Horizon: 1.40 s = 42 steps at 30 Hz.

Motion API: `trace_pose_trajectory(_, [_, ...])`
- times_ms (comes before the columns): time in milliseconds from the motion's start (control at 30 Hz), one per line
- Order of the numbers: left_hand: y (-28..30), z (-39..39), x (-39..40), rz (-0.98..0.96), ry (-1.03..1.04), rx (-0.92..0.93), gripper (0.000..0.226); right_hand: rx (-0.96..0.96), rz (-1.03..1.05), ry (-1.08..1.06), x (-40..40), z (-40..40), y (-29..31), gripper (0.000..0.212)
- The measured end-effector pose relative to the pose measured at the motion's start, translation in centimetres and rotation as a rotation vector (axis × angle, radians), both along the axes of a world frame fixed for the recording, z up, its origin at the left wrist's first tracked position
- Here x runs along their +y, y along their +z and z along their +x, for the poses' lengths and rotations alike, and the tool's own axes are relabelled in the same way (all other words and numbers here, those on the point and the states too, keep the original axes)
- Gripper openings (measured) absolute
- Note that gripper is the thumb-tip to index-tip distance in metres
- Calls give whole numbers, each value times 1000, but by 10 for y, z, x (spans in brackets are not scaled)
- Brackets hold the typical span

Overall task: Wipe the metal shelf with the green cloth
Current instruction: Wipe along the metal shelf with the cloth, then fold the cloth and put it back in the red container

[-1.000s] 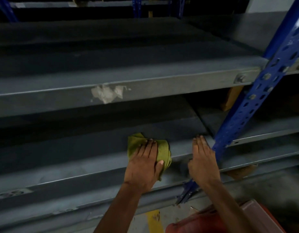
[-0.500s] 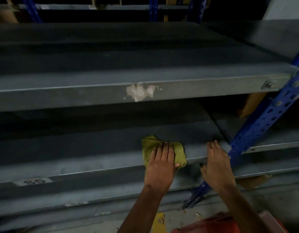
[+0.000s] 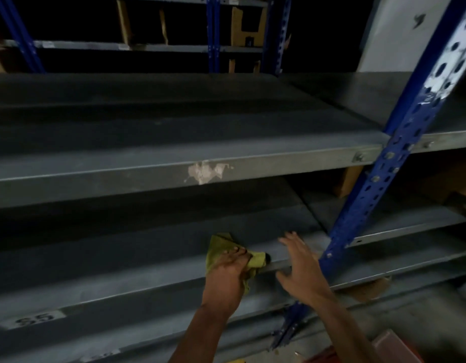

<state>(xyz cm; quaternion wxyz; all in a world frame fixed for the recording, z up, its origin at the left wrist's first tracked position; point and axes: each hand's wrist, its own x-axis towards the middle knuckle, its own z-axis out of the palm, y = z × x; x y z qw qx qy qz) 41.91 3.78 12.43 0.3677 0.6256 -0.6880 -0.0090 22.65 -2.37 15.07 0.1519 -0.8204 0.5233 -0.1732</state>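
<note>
Left hand: the left hand (image 3: 228,277) presses on the green cloth (image 3: 221,251), fingers curled over it and bunching it.
Cloth: lies on the metal shelf (image 3: 121,247) at its front edge, toward the right end, partly hanging over the lip.
Right hand: the right hand (image 3: 301,268) has its fingers spread and relaxed, holding nothing, at the same front edge just right of the cloth.
Post: a blue post (image 3: 389,163) stands just right of that hand.
Label: a label (image 3: 34,319) sits on the front lip at the left.
</note>
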Motion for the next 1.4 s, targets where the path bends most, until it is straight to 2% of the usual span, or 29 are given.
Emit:
trace_pose_trajectory(67, [13,1,4,3,6,47,26,-115,65,6,3,7,3,67])
trace_pose_trajectory(200, [16,3,4,146,51,120,35,-246,151,49,6,19,7,52])
trace_pose_trajectory(300, [13,4,1,145,51,191,21,-318,215,61,9,25,6,45])
trace_pose_trajectory(400, [13,5,-1,125,73,344,18,-506,407,49,13,30,9,44])
trace_pose_trajectory(500, [25,1,-3,156,49,574,19,-671,599,29,18,37,23,52])
trace_pose_trajectory(567, [37,-3,-4,181,24,713,19,-659,619,-11,20,40,29,64])
trace_pose_trajectory(633, [48,-8,-3,170,-10,815,20,-552,566,-67,24,39,35,74])
trace_pose_trajectory(733, [62,-13,-3,123,-40,873,19,-557,547,-107,27,34,48,62])
trace_pose_trajectory(967, [78,-28,-5,166,-206,983,3,-664,642,13,38,13,74,31])
trace_pose_trajectory(1200, [80,-36,2,373,-331,1151,43,-752,627,-22,48,-18,100,13])
trace_pose_trajectory(1233, [80,-39,5,393,-334,1182,51,-783,633,-9,50,-24,102,17])
trace_pose_trajectory(1300, [81,-43,11,452,-368,1242,68,-887,644,-13,53,-34,105,38])
trace_pose_trajectory(1333, [82,-45,13,494,-416,1294,76,-950,654,-26,55,-38,106,48])
trace_pose_trajectory(1400, [87,-46,19,621,-568,1467,82,-1032,632,-38,58,-45,106,53])
